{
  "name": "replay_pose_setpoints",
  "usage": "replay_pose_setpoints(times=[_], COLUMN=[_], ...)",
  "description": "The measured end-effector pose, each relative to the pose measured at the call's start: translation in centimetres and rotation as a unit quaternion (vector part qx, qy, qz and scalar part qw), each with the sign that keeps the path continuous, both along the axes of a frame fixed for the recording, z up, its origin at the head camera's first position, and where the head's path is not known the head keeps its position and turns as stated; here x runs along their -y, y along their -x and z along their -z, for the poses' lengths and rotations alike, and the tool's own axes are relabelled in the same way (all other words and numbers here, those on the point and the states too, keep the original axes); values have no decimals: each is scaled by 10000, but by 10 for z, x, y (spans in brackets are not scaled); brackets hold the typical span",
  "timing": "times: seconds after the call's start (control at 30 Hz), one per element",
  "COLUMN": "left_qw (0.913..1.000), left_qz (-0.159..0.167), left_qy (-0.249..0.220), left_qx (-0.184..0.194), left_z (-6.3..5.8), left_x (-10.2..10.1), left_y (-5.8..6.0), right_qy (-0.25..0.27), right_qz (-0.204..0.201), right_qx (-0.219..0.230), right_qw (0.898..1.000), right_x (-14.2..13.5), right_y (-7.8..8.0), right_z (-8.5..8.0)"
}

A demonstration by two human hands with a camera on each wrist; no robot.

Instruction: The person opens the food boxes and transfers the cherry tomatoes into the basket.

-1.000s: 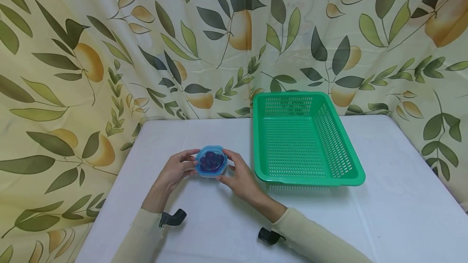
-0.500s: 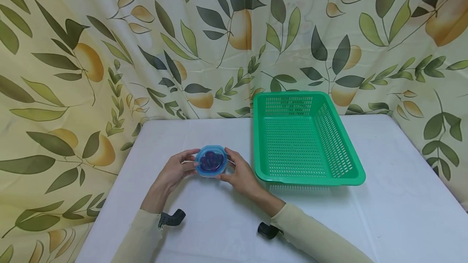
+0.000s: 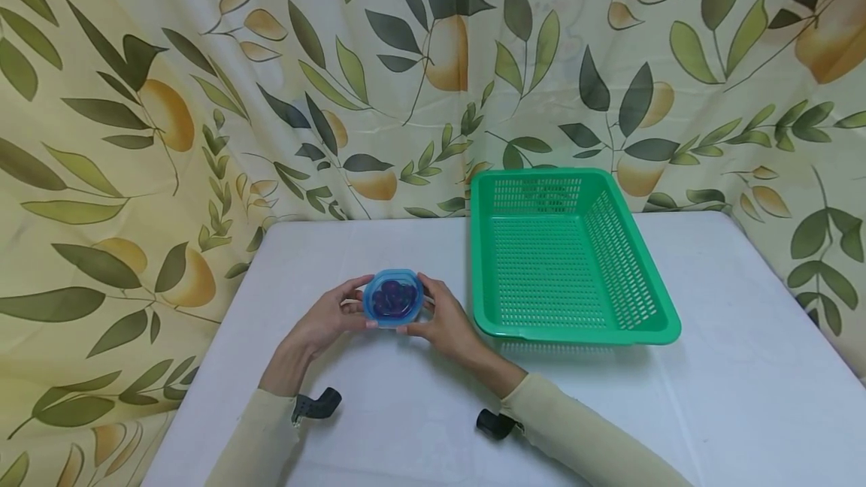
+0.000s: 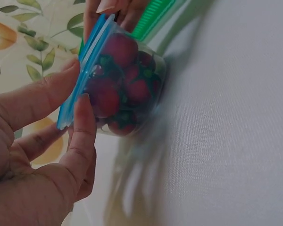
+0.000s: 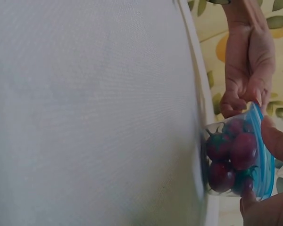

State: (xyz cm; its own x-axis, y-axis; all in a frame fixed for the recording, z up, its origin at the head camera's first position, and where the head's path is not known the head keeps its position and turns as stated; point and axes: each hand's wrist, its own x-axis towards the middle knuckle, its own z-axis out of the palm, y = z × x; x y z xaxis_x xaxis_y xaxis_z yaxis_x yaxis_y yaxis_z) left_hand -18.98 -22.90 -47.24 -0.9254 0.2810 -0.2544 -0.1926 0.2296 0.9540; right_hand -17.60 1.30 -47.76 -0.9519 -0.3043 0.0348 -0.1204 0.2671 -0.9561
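Observation:
A small clear plastic container (image 4: 137, 89) with a blue lid (image 3: 394, 276) stands on the white table. Through its side in the right wrist view show dark red cherry tomatoes (image 5: 243, 150) with green stems. My left hand (image 3: 325, 322) pinches the lid's rim on the left, thumb on the near side and fingers along the edge. On the opposite side my right hand (image 3: 446, 325) grips the rim between thumb and fingers. The lid sits on the container; whether it is sealed all round I cannot tell.
A green perforated plastic basket (image 3: 575, 333) stands on the table just right of my right hand. White cloth covers the table (image 3: 406, 427). Behind and to the left hangs a leaf-and-fruit patterned curtain (image 3: 271, 149).
My left thumb has shifted along the lid's rim toward its near edge. My right fingers have shifted slightly on the far right edge. The container has stayed nearly in place.

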Motion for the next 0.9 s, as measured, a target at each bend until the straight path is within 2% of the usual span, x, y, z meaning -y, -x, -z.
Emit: replay_pose_setpoints(times=[0.2, 0.4, 0.5, 0.7, 0.8, 0.9], left_qw=[9995, 9995, 9994, 9978, 9987, 9993], left_qz=[216, 238, 226, 228, 251, 210], left_qy=[11, -44, 72, 480, 308, 140], left_qx=[-223, -208, -241, -399, -330, -269], left_z=[4, 4, 4, 2, 2, 4], left_x=[0, -3, -3, -3, -7, -12], left_y=[2, 3, 2, 0, 0, 0], right_qy=[27, 4, -62, -277, -324, -505], right_qz=[100, 190, 138, -132, -159, -104], right_qx=[-131, -105, -167, -722, -789, -647], right_qw=[9999, 9998, 9997, 9969, 9962, 9966], right_x=[1, 2, 2, 2, 2, 3], right_y=[2, 3, 4, 4, 5, 6], right_z=[2, 4, 4, 7, 7, 6])
